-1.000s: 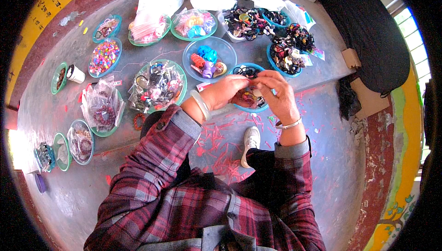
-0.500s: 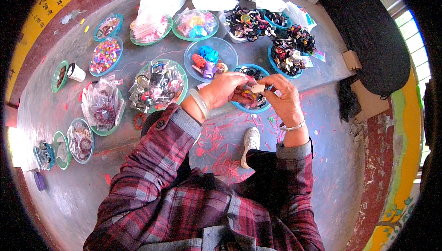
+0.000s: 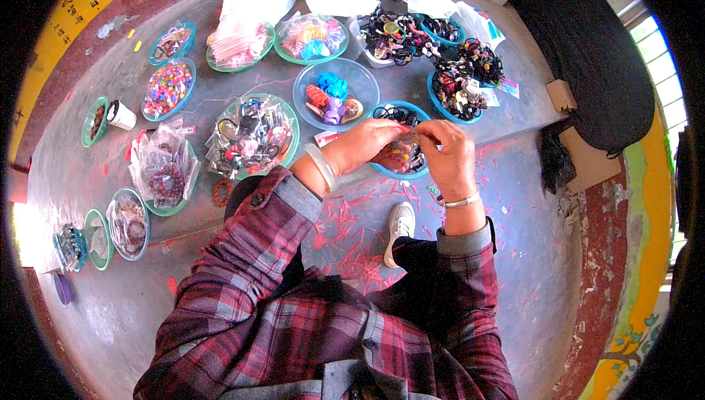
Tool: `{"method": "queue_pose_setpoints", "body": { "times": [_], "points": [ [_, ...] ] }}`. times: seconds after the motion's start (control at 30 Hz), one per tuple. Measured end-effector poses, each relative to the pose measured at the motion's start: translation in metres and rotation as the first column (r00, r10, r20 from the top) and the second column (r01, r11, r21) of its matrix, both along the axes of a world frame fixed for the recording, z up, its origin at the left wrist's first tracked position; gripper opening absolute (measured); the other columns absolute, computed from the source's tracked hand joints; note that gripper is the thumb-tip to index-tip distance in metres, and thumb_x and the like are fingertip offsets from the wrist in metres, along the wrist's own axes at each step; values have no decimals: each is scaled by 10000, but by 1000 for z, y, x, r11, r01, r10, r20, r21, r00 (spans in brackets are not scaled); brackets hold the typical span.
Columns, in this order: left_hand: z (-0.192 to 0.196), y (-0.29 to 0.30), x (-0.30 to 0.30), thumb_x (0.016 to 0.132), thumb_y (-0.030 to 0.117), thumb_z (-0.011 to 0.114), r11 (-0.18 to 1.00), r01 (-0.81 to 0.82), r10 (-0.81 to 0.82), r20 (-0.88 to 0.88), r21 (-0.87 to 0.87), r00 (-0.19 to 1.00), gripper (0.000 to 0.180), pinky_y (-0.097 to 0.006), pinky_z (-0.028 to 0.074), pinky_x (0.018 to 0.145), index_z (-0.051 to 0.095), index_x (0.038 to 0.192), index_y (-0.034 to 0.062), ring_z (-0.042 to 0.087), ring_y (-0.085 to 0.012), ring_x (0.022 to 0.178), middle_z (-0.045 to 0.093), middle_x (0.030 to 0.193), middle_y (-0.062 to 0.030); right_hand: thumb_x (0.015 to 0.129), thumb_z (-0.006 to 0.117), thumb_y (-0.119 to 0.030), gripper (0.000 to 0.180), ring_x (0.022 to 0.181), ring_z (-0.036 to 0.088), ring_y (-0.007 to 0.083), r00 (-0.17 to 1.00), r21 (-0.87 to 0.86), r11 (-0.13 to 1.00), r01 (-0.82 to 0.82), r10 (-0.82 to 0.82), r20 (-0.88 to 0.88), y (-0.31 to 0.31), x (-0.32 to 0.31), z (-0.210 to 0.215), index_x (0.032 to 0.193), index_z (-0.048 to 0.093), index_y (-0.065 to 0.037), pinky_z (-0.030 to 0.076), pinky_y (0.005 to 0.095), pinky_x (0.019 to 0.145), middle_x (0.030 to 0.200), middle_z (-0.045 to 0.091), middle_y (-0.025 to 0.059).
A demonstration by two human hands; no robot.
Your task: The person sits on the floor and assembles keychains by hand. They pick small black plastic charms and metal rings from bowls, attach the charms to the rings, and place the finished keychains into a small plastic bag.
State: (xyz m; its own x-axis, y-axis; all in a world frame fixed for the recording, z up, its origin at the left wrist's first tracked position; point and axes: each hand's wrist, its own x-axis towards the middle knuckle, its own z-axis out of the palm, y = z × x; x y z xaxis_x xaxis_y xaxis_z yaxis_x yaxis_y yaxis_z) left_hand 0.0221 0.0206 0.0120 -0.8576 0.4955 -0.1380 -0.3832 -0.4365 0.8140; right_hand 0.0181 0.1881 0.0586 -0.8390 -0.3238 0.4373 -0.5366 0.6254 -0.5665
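- L hand (image 3: 361,143): fingers gripping small clear bag (image 3: 395,156), held over blue-rimmed bowl (image 3: 405,176) w/ dark bands (image 3: 396,114).
- R hand (image 3: 452,156): thumb & index pinched at bag's top; can't tell what's btwn.
- Clear bowl (image 3: 365,81) w/ colored items, just beyond L hand.

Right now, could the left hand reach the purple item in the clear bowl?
Probably yes: the purple item lies uncovered in the clear bowl just beyond the left hand, though that hand seems busy with a packet.

At least fourteen bowls (image 3: 411,176), one tub (image 3: 375,62), one cup (image 3: 122,117) toward the left edge of the surface (image 3: 70,180), two hands (image 3: 449,156), one packet (image 3: 395,156), two bangles (image 3: 462,201)
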Motion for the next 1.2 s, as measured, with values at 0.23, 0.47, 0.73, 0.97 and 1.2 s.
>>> {"method": "queue_pose_setpoints", "body": {
  "times": [0.23, 0.47, 0.73, 0.97, 1.2],
  "points": [
    [-12, -5, -4, 887, 106, 422, 868, -312, -132, -785, -386, 605, 245, -326, 528, 761, 502, 1091, -4, 542, -197, 1009, 551, 1068, -86, 655, 572, -15, 126, 685, 568, 278, 978, 93, 989, -111, 125, -169, -6, 4, 2, 764, 622, -54, 462, 360, 617, 722, 596, 92],
    [-7, -1, -2, 906, 190, 398, 1000, 19, -20, -126, -10, 992, 291, -331, 544, 731, 496, 1093, -11, 529, -200, 1030, 520, 1104, -99, 649, 568, -16, 184, 709, 570, 278, 979, 109, 988, -110, 127, -157, -12, 6, 7, 821, 605, -71, 456, 369, 644, 718, 606, 97],
    [8, -3, 1, 913, 227, 367, 999, 30, -30, -1, 13, 1000, 314, -341, 538, 681, 514, 1059, -8, 577, -209, 917, 562, 1002, -90, 694, 617, -42, 157, 710, 578, 193, 997, -187, 980, 68, -59, 50, 0, -3, 1, 851, 601, -46, 463, 303, 661, 772, 613, 76],
    [-7, 0, -5, 925, 201, 335, 998, 14, -11, -57, 63, 998, 341, -386, 522, 777, 473, 1116, -45, 578, -238, 955, 543, 1074, -146, 681, 687, -142, 240, 687, 582, 135, 936, -169, 980, 106, -42, 349, 9, -12, -22, 872, 612, -19, 464, 264, 644, 762, 624, 75],
    [-28, -1, -8, 921, 186, 351, 976, -98, 12, -402, -193, 915, 333, -378, 527, 769, 459, 1131, -48, 564, -236, 983, 534, 1081, -145, 755, 627, -128, 150, 632, 558, 88, 882, -221, 958, 182, -60, 467, 1, -6, -16, 832, 636, 1, 441, 228, 564, 714, 622, 54]
  ]
}}
